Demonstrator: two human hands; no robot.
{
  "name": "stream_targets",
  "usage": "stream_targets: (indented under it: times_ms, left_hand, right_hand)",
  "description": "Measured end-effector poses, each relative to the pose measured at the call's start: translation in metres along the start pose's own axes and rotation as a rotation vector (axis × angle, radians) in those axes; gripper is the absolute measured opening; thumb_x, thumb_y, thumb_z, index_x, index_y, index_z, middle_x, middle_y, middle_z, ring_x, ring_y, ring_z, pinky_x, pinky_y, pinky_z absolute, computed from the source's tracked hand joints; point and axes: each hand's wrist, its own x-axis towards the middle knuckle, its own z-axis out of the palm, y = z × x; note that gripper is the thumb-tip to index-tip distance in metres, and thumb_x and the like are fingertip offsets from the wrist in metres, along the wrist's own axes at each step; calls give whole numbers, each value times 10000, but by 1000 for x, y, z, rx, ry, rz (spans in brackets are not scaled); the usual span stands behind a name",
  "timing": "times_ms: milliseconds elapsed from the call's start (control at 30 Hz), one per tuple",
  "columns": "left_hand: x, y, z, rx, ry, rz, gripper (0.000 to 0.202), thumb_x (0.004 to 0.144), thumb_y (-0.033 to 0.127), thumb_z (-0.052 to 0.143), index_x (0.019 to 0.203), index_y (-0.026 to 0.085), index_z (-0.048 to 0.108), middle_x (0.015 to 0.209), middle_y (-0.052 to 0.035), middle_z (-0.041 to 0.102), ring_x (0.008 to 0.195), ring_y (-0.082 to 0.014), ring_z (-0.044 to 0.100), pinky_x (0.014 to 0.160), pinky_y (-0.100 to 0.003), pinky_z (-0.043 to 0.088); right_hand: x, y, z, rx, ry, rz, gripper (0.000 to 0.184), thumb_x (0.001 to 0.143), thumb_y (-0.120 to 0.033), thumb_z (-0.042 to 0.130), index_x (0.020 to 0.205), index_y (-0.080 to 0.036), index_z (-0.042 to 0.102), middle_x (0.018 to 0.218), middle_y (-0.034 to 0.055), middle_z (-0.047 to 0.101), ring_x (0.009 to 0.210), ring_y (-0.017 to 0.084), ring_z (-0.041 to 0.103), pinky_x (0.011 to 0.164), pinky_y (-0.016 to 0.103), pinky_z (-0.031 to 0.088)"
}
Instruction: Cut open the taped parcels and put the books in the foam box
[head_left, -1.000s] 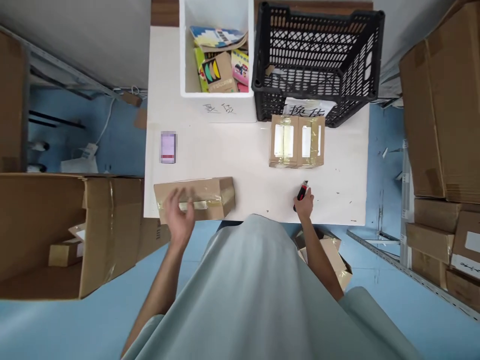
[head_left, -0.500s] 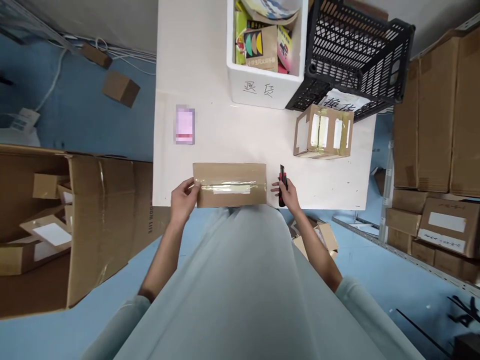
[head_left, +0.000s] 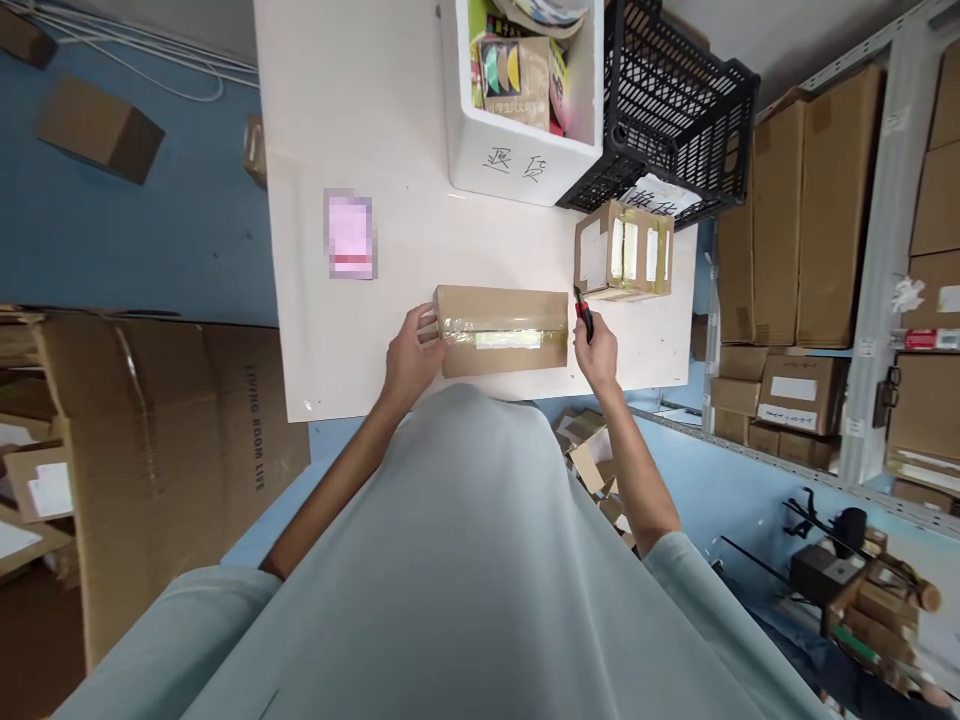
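A long cardboard box (head_left: 504, 310), with shiny clear tape and a white strip along its upper face, lies near the front edge of the white table (head_left: 405, 240). My left hand (head_left: 415, 352) grips its left end, thumb in front and fingers spread along the end. In my right hand (head_left: 598, 350) is a black and red utility knife (head_left: 584, 315), pointing away from me, just off the box's right end. Whether its blade is out is too small to tell. Behind the knife stands a smaller taped cardboard box (head_left: 626, 255) with white labels.
A white bin (head_left: 517, 155) of books and a black plastic crate (head_left: 679, 110) stand at the back. A pink, blurred-out item (head_left: 350, 235) lies on the left. A large open carton (head_left: 172, 420) stands left of the table. Shelves (head_left: 866, 250) of cartons are on the right.
The long box has moved right and away from the table's front edge, my left hand with it. The knife now tilts and sits nearer the smaller box. The view has shifted too.
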Motion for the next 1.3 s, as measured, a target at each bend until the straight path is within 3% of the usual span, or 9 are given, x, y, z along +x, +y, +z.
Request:
stream_targets:
  times_ms: [67, 133, 267, 400, 567, 967, 1100, 1300]
  left_hand:
    - [1, 0, -4, 34, -26, 44, 660, 888, 267, 831, 1518, 314, 642, 1522, -106, 731, 1236, -303, 792, 982, -457, 713]
    - [1, 0, -6, 77, -22, 90, 604, 893, 257, 813, 1477, 300, 664, 1534, -116, 679, 1239, -304, 776, 945, -437, 720]
    - [0, -2, -6, 133, -39, 197, 395, 949, 270, 713, 1342, 258, 749, 1477, -125, 633, 1261, -296, 741, 974, -429, 716]
    - [4, -7, -6, 101, -73, 198, 424, 934, 284, 716, 1353, 251, 769, 1415, -120, 667, 1205, -281, 752, 965, -420, 715]
    - [11, -10, -7, 64, -81, 177, 455, 889, 254, 735, 1341, 242, 785, 1386, -111, 690, 1184, -281, 763, 931, -405, 717]
    - [11, -10, -5, 15, -73, 121, 465, 857, 214, 761, 1319, 247, 796, 1403, -106, 699, 1200, -281, 759, 913, -381, 719]
    - [13, -13, -4, -5, -69, 102, 469, 866, 235, 783, 1334, 247, 786, 1422, -114, 692, 1232, -294, 754, 926, -394, 720]
    - [17, -17, -1, -37, -55, 78, 449, 872, 272, 811, 1319, 233, 797, 1403, -123, 694, 1242, -294, 745, 950, -390, 716]
  right_hand:
    - [-1, -23, -12, -33, -44, -26, 569, 1204, -509, 245, 1460, -179, 631, 1207, 203, 831, 1066, 379, 792, 901, 418, 564]
    - [0, -51, -17, -21, -155, -143, 537, 1211, -518, 330, 1489, -187, 649, 1251, 178, 843, 1117, 367, 788, 915, 388, 548]
    - [5, -101, -12, -125, -392, -396, 485, 1231, -485, 387, 1494, -217, 695, 1385, 143, 826, 1191, 331, 773, 913, 351, 513]
    - [15, -132, -6, -273, -495, -460, 477, 1248, -474, 380, 1524, -240, 690, 1405, 133, 820, 1192, 326, 773, 873, 346, 481]
    - [21, -149, -4, -352, -532, -484, 478, 1254, -477, 366, 1552, -258, 670, 1446, 130, 802, 1235, 324, 765, 890, 354, 473]
    - [25, -164, -10, -484, -553, -484, 498, 1258, -465, 334, 1606, -257, 625, 1423, 143, 796, 1177, 316, 789, 866, 369, 507]
    - [26, -178, -15, -564, -569, -496, 465, 1246, -340, 357, 1618, -228, 613, 1358, 168, 809, 1113, 327, 809, 856, 387, 528]
    - [29, -200, -20, -635, -599, -507, 462, 1192, -163, 392, 1578, -156, 646, 1362, 216, 807, 1187, 350, 806, 906, 414, 574]
